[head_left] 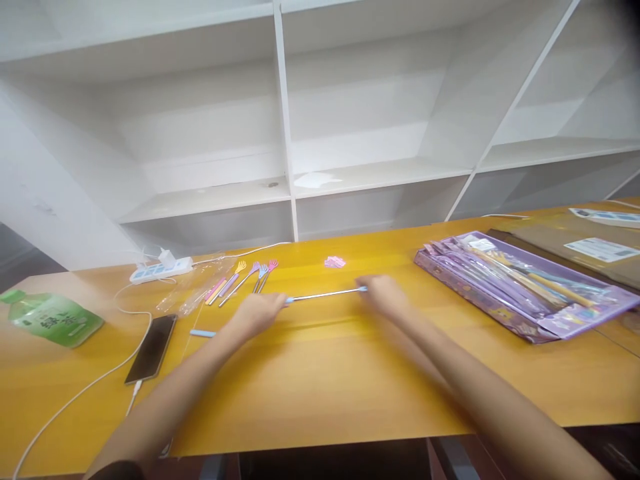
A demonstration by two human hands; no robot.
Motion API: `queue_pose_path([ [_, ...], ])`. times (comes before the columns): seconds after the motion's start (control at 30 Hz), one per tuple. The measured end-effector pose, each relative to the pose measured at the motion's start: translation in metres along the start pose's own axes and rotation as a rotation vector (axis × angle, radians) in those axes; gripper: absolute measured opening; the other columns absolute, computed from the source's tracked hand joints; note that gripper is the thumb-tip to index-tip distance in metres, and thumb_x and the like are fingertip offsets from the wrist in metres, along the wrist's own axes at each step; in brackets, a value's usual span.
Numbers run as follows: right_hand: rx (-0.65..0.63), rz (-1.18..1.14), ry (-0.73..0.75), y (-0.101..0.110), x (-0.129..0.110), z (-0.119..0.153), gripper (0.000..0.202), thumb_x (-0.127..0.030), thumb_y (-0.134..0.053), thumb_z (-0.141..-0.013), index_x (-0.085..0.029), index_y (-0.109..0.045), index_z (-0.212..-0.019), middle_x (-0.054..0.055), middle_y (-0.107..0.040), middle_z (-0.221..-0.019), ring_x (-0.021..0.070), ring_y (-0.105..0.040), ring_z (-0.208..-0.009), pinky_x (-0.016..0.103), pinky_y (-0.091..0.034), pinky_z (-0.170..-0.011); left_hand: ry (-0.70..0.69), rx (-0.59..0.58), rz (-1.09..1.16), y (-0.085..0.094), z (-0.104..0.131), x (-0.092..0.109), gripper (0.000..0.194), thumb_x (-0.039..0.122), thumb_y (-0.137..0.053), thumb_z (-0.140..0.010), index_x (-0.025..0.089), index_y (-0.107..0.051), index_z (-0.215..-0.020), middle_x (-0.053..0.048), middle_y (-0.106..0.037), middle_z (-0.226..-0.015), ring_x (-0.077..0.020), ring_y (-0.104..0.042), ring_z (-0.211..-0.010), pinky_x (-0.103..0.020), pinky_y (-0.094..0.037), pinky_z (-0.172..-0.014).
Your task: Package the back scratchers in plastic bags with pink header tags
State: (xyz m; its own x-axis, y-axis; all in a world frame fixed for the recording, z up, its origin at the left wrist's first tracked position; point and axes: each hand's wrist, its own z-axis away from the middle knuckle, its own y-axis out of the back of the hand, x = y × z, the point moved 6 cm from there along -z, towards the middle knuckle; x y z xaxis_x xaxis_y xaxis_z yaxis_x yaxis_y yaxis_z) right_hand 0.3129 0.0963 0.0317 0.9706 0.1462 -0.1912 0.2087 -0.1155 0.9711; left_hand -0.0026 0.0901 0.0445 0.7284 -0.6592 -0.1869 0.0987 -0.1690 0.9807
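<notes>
A telescopic back scratcher point(327, 294) with a thin silver rod and light-blue ends stretches level above the table between my two hands. My left hand point(263, 312) is closed around one end, and my right hand point(384, 295), slightly blurred, grips the other. Whatever lies inside the fists is hidden. Beyond my left hand are several small back scratchers with hand-shaped heads, among them a yellow one point(241, 267) and a pink one point(273, 265). A light-blue tube point(203, 333) lies left of my left wrist. Small pink pieces point(335, 262) rest behind the rod.
On the right, a purple box point(530, 333) contains packaged back scratchers, beside a flat cardboard parcel point(545, 240). To the left are a phone point(151, 350) on a white cable, a green pouch point(55, 319), clear plastic wrappers point(193, 287) and a power strip point(161, 269). White shelves point(290, 133) rise behind the table.
</notes>
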Motion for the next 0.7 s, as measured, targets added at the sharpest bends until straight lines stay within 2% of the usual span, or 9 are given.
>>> queue_pose_path([
  [0.07,-0.026,-0.016,0.033,-0.017,-0.052,-0.005,0.021,-0.019,-0.054,-0.093,-0.021,-0.074,-0.089,0.008,-0.077,-0.085,0.0186,-0.067,-0.075,0.026,-0.033,-0.063,-0.037,-0.045,-0.043,-0.001,-0.028,0.03,0.033,0.035,-0.032,-0.112,0.017,-0.059,-0.111,-0.014,-0.075,-0.096,-0.0231,-0.072,-0.075,-0.027,-0.042,-0.061],
  [0.1,-0.04,-0.02,0.038,-0.024,-0.07,-0.006,0.022,-0.021,-0.053,-0.095,-0.021,-0.075,-0.091,0.009,-0.077,-0.087,0.0189,-0.067,-0.075,0.027,-0.032,-0.063,-0.051,-0.052,-0.052,-0.002,-0.037,0.04,0.033,0.035,-0.031,-0.112,0.016,-0.059,-0.112,-0.014,-0.075,-0.096,-0.0228,-0.072,-0.075,-0.027,-0.042,-0.06],
  [0.17,-0.061,-0.025,0.044,-0.031,-0.088,-0.006,0.023,-0.025,-0.053,-0.098,-0.022,-0.076,-0.094,0.009,-0.078,-0.088,0.0193,-0.068,-0.074,0.027,-0.031,-0.062,-0.071,-0.061,-0.056,-0.004,-0.045,0.049,0.034,0.036,-0.031,-0.112,0.016,-0.058,-0.113,-0.013,-0.075,-0.095,-0.0219,-0.072,-0.072,-0.027,-0.041,-0.059],
  [0.4,-0.095,-0.032,0.06,-0.032,-0.077,-0.004,0.023,-0.026,-0.054,-0.099,-0.022,-0.076,-0.099,0.008,-0.078,-0.095,0.0215,-0.07,-0.082,0.028,-0.035,-0.066,-0.103,-0.009,-0.051,-0.007,-0.039,0.049,0.038,0.038,-0.027,-0.113,0.015,-0.057,-0.108,-0.012,-0.074,-0.094,-0.0199,-0.072,-0.074,-0.026,-0.041,-0.059],
  [0.57,-0.097,-0.034,0.065,-0.03,-0.084,-0.003,0.024,-0.029,-0.054,-0.1,-0.022,-0.076,-0.102,0.008,-0.078,-0.095,0.0214,-0.071,-0.082,0.028,-0.036,-0.066,-0.124,0.002,-0.04,-0.006,-0.042,0.056,0.03,0.036,-0.033,-0.112,0.017,-0.056,-0.11,-0.01,-0.073,-0.096,-0.0192,-0.071,-0.074,-0.027,-0.042,-0.06],
  [0.7,-0.089,-0.021,0.075,-0.023,-0.09,0.001,0.027,-0.033,-0.052,-0.102,-0.022,-0.077,-0.1,0.009,-0.078,-0.096,0.0221,-0.071,-0.082,0.028,-0.037,-0.067,-0.107,0.009,-0.047,-0.005,-0.041,0.056,0.032,0.038,-0.031,-0.112,0.019,-0.057,-0.111,-0.01,-0.073,-0.097,-0.0213,-0.071,-0.075,-0.029,-0.044,-0.06],
])
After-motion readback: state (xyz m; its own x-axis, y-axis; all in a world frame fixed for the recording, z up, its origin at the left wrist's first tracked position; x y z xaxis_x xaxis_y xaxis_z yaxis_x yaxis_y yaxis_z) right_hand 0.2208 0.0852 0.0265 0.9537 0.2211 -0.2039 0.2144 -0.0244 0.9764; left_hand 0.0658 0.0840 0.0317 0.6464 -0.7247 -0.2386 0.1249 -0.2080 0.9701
